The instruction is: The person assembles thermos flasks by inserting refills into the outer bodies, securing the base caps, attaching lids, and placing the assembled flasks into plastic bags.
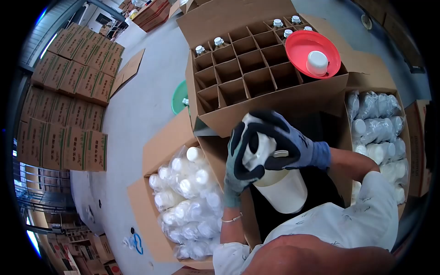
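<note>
Both my hands are gloved and brought together in front of my body. My left hand (236, 160), in a grey-green and black glove, curls around a crumpled white cloth-like piece (262, 151). From the other side, my right hand (291, 140), in a blue-grey and black glove, closes over the same piece. Whether something sits inside it is hidden by the fingers. Just below my hands, a large cream-white container (285, 192) stands tilted in my view, its upper part partly covered by my right hand.
Ahead is a divided carton (238, 103) with several capped bottles; a red bowl (300, 48) holding a white cap (317, 62) rests on its corner. Boxes of plastic-wrapped white bottles flank me, left (188, 201) and right (380, 133). A green basin (179, 98) and stacked cartons (68, 110) stand left.
</note>
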### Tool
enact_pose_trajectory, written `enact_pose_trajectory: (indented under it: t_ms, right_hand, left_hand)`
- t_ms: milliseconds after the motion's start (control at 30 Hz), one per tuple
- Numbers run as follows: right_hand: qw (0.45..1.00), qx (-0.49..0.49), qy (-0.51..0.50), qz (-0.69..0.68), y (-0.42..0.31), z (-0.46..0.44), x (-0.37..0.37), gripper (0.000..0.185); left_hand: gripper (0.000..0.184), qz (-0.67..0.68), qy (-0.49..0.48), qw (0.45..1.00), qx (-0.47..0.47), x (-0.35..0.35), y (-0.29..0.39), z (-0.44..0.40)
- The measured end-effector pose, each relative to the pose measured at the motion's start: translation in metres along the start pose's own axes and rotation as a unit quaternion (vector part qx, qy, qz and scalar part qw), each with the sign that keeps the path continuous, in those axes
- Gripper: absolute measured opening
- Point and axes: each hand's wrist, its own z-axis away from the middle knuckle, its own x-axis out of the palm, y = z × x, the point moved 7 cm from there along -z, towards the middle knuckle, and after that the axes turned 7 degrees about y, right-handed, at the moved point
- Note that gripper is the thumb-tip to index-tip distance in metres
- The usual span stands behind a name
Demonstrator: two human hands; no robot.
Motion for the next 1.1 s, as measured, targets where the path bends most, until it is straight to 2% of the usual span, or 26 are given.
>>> enact_pose_trajectory:
  t_ms: [33, 67, 100, 167, 200, 233, 267, 300, 367, 433, 467, 500, 567, 600, 633, 667, 700, 733, 767, 833, 867, 900, 933, 1000, 1033, 1100]
  right_hand:
    - [0.998, -0.004, 0.04, -0.052, 0.001, -0.013, -0.004, 0.092]
    - [0.997, -0.004, 0.044, -0.065, 0.006, -0.022, -0.006, 0.1]
    - [0.99, 0.009, 0.064, -0.128, 0.019, -0.028, -0.003, 0.095]
    - [0.998, -0.053, 0.0, -0.038, 0.031, -0.043, 0.002, 0.086]
    - [0.995, -0.059, -0.05, 0.055, 0.043, -0.045, 0.012, 0.075]
    - [0.969, -0.134, -0.083, 0.192, 0.056, -0.044, 0.023, 0.068]
    - [0.959, -0.119, -0.082, 0.243, 0.065, -0.046, 0.026, 0.068]
    - [0.947, -0.103, -0.082, 0.292, 0.075, -0.047, 0.028, 0.067]
    - [0.969, -0.064, -0.038, 0.235, 0.084, -0.054, 0.023, 0.069]
    - [0.989, -0.024, 0.002, 0.143, 0.098, -0.064, 0.015, 0.071]
    - [0.999, 0.014, 0.031, 0.04, 0.111, -0.066, 0.008, 0.073]
    - [0.999, 0.043, 0.015, -0.006, 0.111, -0.074, 0.001, 0.068]
    - [0.982, -0.078, -0.067, 0.159, 0.122, -0.074, 0.003, 0.062]
    - [0.985, -0.029, -0.052, 0.164, 0.135, -0.074, 0.0, 0.058]
    - [0.994, 0.002, 0.001, 0.108, 0.145, -0.076, -0.008, 0.057]
    - [0.987, 0.135, 0.014, -0.084, 0.162, -0.077, -0.012, 0.055]
    - [0.927, 0.261, 0.029, -0.269, 0.178, -0.075, -0.01, 0.053]
    - [0.873, 0.282, 0.037, -0.395, 0.188, -0.073, -0.011, 0.054]
    - [0.919, 0.264, 0.01, -0.293, 0.199, -0.065, -0.017, 0.054]
    - [0.971, 0.207, -0.004, -0.12, 0.222, -0.053, -0.026, 0.052]
    - [0.997, 0.064, -0.045, -0.004, 0.195, -0.078, -0.032, 0.057]
    - [0.95, 0.289, -0.018, -0.117, 0.244, -0.08, -0.037, 0.057]
    - [0.972, 0.228, -0.01, 0.055, 0.256, -0.091, -0.054, 0.056]
    - [0.927, 0.125, 0.034, 0.351, 0.244, -0.114, -0.071, 0.048]
    - [0.906, 0.166, -0.015, 0.389, 0.274, -0.111, -0.073, 0.049]
    - [0.837, 0.226, -0.223, 0.446, 0.315, -0.121, -0.064, 0.054]
  left_hand:
    - [0.081, -0.027, 0.013, 0.999, 0.03, 0.003, 0.001, -0.009]
    - [0.075, 0.061, 0.039, 0.996, -0.056, 0.006, -0.022, -0.008]
    - [0.063, 0.014, 0.068, 0.997, -0.026, 0.008, -0.018, -0.015]
    - [0.04, -0.086, 0.131, 0.987, 0.026, 0.011, -0.011, -0.028]
    - [0.039, 0.262, 0.146, 0.948, -0.105, 0.018, -0.032, -0.036]
    - [0.042, 0.572, 0.143, 0.777, -0.22, 0.036, -0.049, -0.04]
    - [0.051, 0.57, 0.085, 0.788, -0.214, 0.04, -0.05, -0.048]
    - [0.051, 0.579, 0.102, 0.783, -0.204, 0.042, -0.058, -0.054]
    - [0.052, 0.554, 0.139, 0.784, -0.245, 0.049, -0.085, -0.055]
    - [0.054, 0.4, 0.152, 0.882, -0.196, 0.043, -0.095, -0.065]
    - [0.057, 0.49, 0.136, 0.83, -0.23, 0.044, -0.095, -0.073]
    - [0.059, 0.571, 0.125, 0.767, -0.266, 0.045, -0.096, -0.08]
    - [0.06, 0.605, 0.103, 0.755, -0.231, 0.039, -0.097, -0.092]
    - [0.06, 0.608, 0.128, 0.75, -0.227, 0.042, -0.101, -0.099]
    - [0.059, 0.546, 0.194, 0.786, -0.215, 0.044, -0.12, -0.098]
    - [0.059, 0.381, 0.188, 0.891, -0.158, 0.041, -0.115, -0.097]
    - [0.062, 0.201, 0.175, 0.959, -0.092, 0.039, -0.108, -0.098]
    - [0.065, 0.048, 0.126, 0.991, 0.0, 0.043, -0.099, -0.103]
    - [0.072, -0.099, 0.104, 0.984, 0.104, 0.046, -0.084, -0.107]
    - [0.074, -0.233, 0.064, 0.96, 0.138, 0.058, -0.093, -0.114]
    - [0.075, -0.211, 0.051, 0.968, 0.124, 0.063, -0.098, -0.117]
    - [0.075, -0.189, 0.037, 0.975, 0.11, 0.069, -0.103, -0.118]
    - [0.076, -0.167, 0.023, 0.981, 0.095, 0.074, -0.107, -0.118]
    - [0.073, -0.145, 0.007, 0.987, 0.066, 0.075, -0.114, -0.117]
    - [0.07, -0.126, 0.002, 0.991, 0.049, 0.075, -0.116, -0.117]
    - [0.067, -0.097, -0.013, 0.995, 0.032, 0.072, -0.123, -0.114]
